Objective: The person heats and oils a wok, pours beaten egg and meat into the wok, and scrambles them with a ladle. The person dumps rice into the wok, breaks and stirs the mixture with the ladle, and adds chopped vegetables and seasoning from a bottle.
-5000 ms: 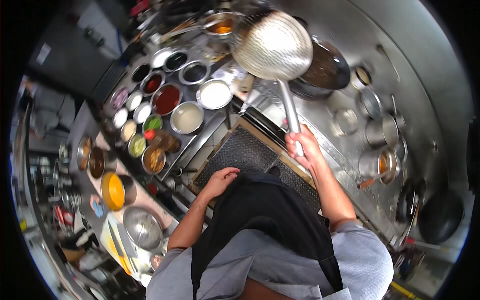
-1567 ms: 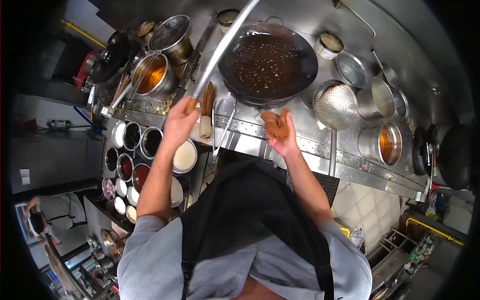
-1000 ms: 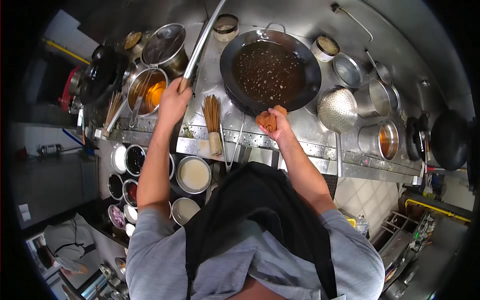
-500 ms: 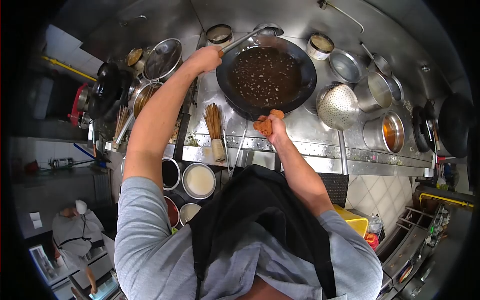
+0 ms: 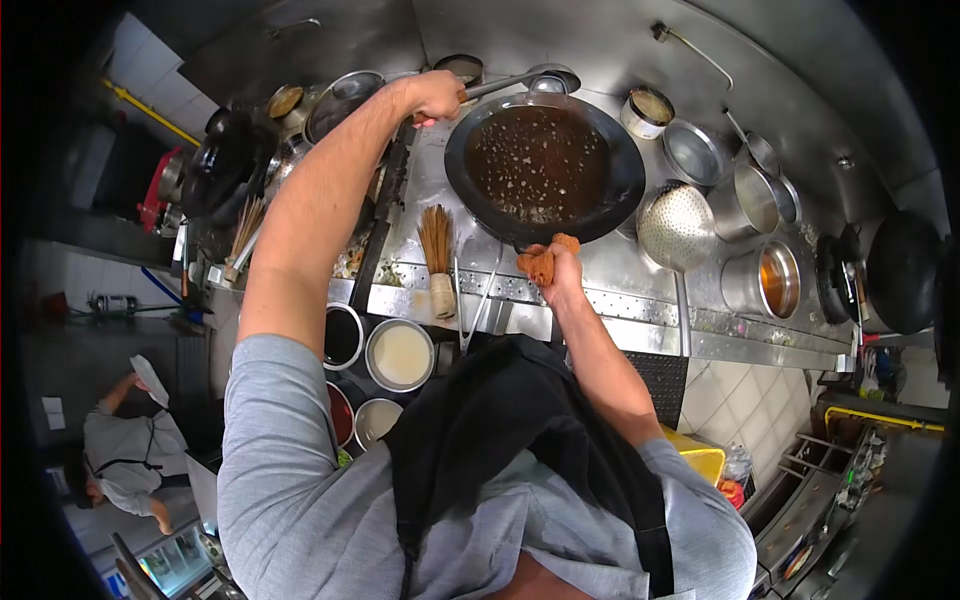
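Note:
My left hand (image 5: 436,97) is closed round the handle of a ladle (image 5: 552,82), whose bowl lies at the far rim of a wok. Dark liquid with pale bits fills the black wok (image 5: 540,165). At the wok's near rim my right hand (image 5: 562,272) grips an orange-brown cloth (image 5: 548,257), pressed against the near handle, which the cloth mostly hides. Below the wok on the left stands a bamboo brush (image 5: 438,255), with metal tongs (image 5: 475,300) beside it. A perforated strainer (image 5: 676,228) rests to the right of the wok.
Steel pots (image 5: 745,205), a pot of orange liquid (image 5: 762,280) and a can (image 5: 648,110) stand on the right. Bowls of pale liquid (image 5: 400,355) and dark sauces sit lower left. A black wok (image 5: 902,275) is at the far right. Another person (image 5: 130,445) stands at the lower left.
The ladle, once raised in my left hand, has come down to the wok's far rim. My right hand has brought the cloth to the near rim. The strainer, held earlier, now rests on the counter.

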Demonstrator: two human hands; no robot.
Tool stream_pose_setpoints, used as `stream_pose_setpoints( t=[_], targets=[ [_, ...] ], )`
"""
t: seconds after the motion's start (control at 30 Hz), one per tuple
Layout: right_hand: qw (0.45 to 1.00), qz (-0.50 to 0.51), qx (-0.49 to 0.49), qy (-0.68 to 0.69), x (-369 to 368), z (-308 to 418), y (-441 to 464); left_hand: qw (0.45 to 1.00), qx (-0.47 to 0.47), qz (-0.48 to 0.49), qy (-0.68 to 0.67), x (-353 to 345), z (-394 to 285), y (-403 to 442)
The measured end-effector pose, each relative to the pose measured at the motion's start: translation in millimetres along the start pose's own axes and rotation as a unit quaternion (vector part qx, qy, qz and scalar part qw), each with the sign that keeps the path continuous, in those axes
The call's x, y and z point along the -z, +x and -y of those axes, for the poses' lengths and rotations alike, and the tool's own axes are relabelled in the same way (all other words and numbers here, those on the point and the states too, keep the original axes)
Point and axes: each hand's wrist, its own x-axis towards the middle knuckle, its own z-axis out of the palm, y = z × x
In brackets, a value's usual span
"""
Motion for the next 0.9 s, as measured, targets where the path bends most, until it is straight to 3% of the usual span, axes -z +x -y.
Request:
stream_pose_setpoints(
  t=[0.37,0.9],
  targets=[
    [0.999,-0.004,0.012,-0.050,-16.9,-19.3,-38.0,0.995,0.028,0.042,-0.085,29.6,44.9,-54.0],
    [0.996,0.031,0.028,-0.083,-135.4,-5.6,-31.0,0.991,0.064,-0.027,-0.112,114.2,125.8,-118.6]
  ],
)
